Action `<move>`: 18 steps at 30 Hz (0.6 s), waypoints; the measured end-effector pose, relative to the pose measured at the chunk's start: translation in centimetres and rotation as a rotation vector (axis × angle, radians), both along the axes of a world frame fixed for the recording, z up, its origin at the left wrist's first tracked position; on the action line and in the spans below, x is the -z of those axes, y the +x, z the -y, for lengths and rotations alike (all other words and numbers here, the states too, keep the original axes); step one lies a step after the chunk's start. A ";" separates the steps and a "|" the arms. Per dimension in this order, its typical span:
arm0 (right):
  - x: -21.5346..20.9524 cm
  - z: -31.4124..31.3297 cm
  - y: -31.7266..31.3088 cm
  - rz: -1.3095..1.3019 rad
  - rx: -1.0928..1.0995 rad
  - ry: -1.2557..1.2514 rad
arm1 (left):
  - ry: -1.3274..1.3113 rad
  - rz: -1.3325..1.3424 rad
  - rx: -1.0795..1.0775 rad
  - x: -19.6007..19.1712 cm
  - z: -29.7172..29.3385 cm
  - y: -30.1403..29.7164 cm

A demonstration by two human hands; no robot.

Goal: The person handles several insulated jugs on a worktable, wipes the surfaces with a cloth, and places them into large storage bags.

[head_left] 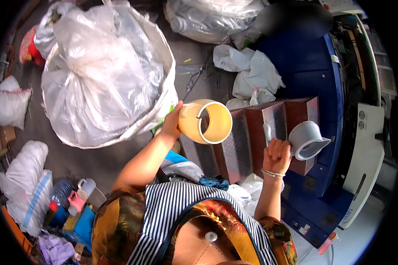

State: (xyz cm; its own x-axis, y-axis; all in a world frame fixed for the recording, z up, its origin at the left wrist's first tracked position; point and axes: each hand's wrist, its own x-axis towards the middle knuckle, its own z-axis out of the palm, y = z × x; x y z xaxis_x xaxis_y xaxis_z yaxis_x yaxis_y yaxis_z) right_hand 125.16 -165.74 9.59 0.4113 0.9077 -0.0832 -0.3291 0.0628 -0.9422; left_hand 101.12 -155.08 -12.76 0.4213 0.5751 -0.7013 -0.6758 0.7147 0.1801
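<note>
My left hand (171, 121) grips the side of a rounded yellow plastic vessel (188, 123), its wide round mouth turned to the right. A small dark notch or mark shows near the rim. My right hand (277, 157), with a bangle at the wrist, is closed in a fist beside a grey plastic jug (301, 134) with a pointed spout facing right. The fist seems to hold the jug at the side away from the spout; the exact grip is hidden. A slim pale grey piece (267, 132) sticks up from the same fist, and I cannot tell what it is.
Dark metal steps (252, 128) lie beneath both hands, against a large blue machine (296, 75) on the right. A big white sack (170, 66) filled with clear plastic bags stands at the left. White sacks (24, 185), a bottle (61, 191) and a pink mug (76, 201) sit lower left.
</note>
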 end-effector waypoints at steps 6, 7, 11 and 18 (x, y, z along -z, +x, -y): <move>2.0 0.8 -4.7 0.253 0.051 -0.150 | 0.314 -0.053 0.187 -9.1 -4.0 -1.6; 2.4 0.3 -5.3 0.155 0.051 -0.105 | 0.350 -0.129 0.155 -11.5 -4.3 -1.9; 3.1 -2.9 -5.6 0.008 0.180 -0.312 | 0.411 -0.030 0.185 -12.6 -5.6 -2.9; 6.5 -9.4 1.3 -0.160 0.169 -0.430 | 0.555 0.182 0.252 -15.8 -8.5 -1.3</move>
